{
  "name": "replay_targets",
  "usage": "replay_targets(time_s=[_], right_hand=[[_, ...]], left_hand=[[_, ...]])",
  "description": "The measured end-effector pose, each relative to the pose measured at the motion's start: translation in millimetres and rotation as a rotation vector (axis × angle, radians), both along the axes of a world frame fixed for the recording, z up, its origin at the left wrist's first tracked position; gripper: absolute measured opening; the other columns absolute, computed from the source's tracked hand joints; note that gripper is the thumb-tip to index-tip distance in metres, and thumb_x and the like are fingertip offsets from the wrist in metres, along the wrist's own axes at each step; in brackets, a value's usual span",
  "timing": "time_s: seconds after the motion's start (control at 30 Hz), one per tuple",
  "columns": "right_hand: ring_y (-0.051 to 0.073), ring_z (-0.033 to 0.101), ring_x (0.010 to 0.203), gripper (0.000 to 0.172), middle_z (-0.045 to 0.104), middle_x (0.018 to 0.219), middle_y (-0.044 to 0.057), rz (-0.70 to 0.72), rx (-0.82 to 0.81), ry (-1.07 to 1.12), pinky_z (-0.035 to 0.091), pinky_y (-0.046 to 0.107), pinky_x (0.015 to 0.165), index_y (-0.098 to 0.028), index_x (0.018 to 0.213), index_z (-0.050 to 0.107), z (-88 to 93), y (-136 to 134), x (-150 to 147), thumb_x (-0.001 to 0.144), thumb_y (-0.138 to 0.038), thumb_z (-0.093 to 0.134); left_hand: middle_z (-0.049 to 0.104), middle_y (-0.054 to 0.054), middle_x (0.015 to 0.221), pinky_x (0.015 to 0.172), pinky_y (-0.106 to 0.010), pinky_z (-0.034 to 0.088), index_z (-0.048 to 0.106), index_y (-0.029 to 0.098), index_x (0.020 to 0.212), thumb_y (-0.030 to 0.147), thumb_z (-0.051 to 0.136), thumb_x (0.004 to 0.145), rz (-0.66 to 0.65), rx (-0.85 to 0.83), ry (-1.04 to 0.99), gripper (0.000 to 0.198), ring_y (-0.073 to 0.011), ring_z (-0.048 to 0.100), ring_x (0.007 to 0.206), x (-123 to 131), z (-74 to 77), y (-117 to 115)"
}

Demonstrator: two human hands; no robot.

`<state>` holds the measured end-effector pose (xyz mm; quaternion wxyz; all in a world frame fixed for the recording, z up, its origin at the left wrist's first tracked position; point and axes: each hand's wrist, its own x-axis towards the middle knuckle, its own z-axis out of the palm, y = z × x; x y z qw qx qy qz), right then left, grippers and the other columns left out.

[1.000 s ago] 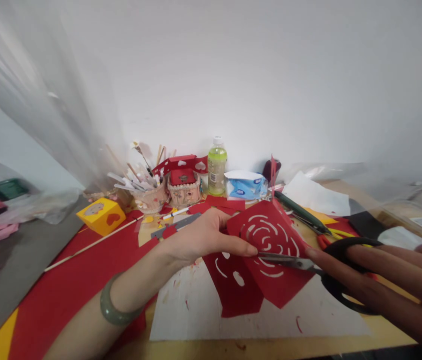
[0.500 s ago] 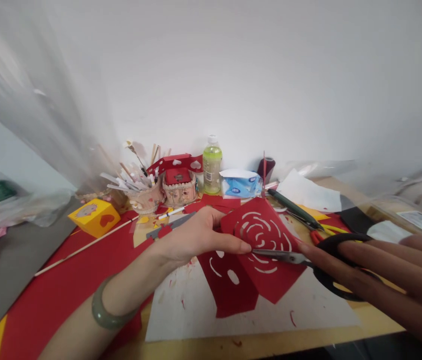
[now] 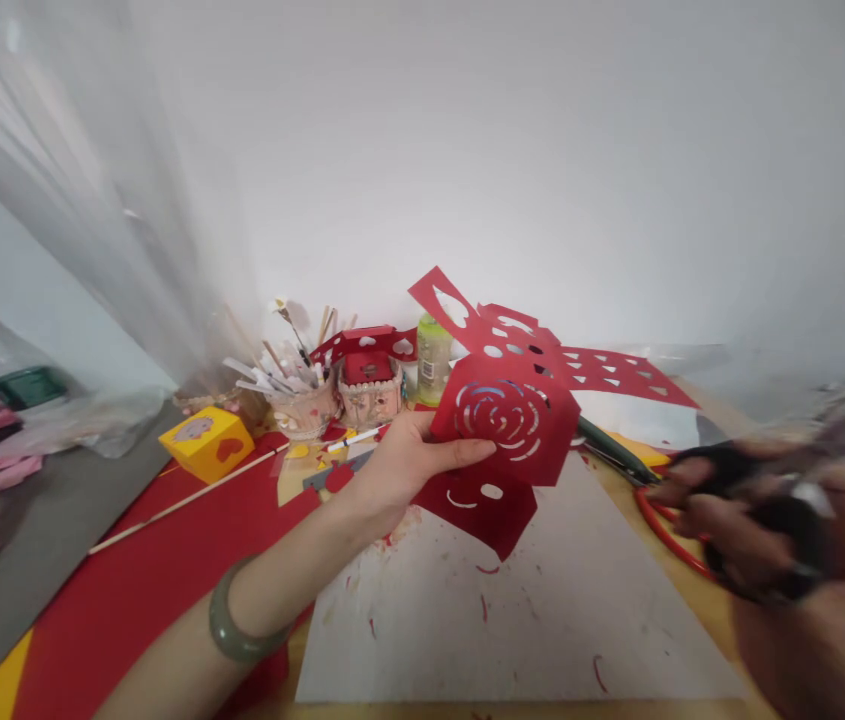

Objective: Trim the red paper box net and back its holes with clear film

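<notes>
My left hand (image 3: 414, 465) pinches the near left edge of a red paper cutout (image 3: 561, 425), thumb on top and fingers behind. The raised cutout has several joined panels: one with swirling curved slits, others with heart, oval and small triangular holes. A lower panel with a curved slit and an oval hole hangs beneath. On the right, my right hand (image 3: 842, 590) is closed round the black handles of scissors (image 3: 789, 540). Their blades are smeared by motion and point up to the right, apart from the paper. A green bangle (image 3: 227, 620) circles my left wrist.
Under the cutout lies a white sheet (image 3: 542, 630) with red scraps. Behind are a cup of pens (image 3: 302, 412), a red box, and a green bottle (image 3: 433, 365). A yellow box (image 3: 208, 445) and red paper (image 3: 144, 590) lie left; dark-green-handled pliers (image 3: 621, 455) lie right.
The scissors have left the swirl-slit panel and moved right with my right hand, turning their blades away. My left hand has raised and tilted the cutout, bringing more panels into sight.
</notes>
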<state>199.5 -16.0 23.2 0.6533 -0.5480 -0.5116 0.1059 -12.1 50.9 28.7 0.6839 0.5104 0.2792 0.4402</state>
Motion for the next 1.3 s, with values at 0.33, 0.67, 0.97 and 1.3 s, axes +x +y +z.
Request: replay_targets(time_s=[0.33,0.67,0.97,1.3], right_hand=[[0.012,0.053,0.055,0.034,0.062,0.07,-0.006,0.357,-0.165,0.394,0.044,0.023,0.046,-0.029,0.088,0.057,-16.8,27.8,-48.2,0.062,-0.03,0.078],[0.014,0.061,0.061,0.037,0.067,0.076,-0.003,0.47,-0.234,0.399,0.047,0.022,0.048,-0.026,0.088,0.056,-15.7,20.1,-45.3,0.059,-0.028,0.079],[0.012,0.056,0.053,0.033,0.062,0.064,-0.004,0.469,-0.332,0.376,0.041,0.02,0.043,-0.024,0.086,0.053,-11.7,27.5,-39.2,0.064,-0.034,0.075],[0.015,0.059,0.063,0.034,0.064,0.073,-0.002,0.465,-0.328,0.222,0.046,0.023,0.05,-0.025,0.091,0.055,-20.6,48.8,-27.4,0.066,-0.04,0.073]], left_hand=[[0.071,-0.004,0.081,0.069,-0.031,0.051,0.068,0.014,0.087,0.02,0.082,0.056,0.071,-0.105,0.061,0.035,-0.0183,0.065,0.072,11.8,-7.8,-9.5],[0.071,-0.004,0.084,0.066,-0.027,0.051,0.068,0.016,0.088,0.02,0.08,0.06,0.049,-0.148,0.049,0.031,-0.0162,0.065,0.071,15.1,-8.0,-14.0],[0.07,-0.004,0.083,0.066,-0.024,0.048,0.068,0.014,0.085,0.039,0.068,0.074,0.11,-0.291,-0.08,0.027,-0.0138,0.062,0.07,9.9,-13.7,-5.0],[0.067,-0.005,0.078,0.071,-0.027,0.047,0.066,0.009,0.08,0.012,0.069,0.071,0.149,-0.339,-0.178,0.01,-0.0135,0.062,0.071,12.2,-17.7,12.9]])
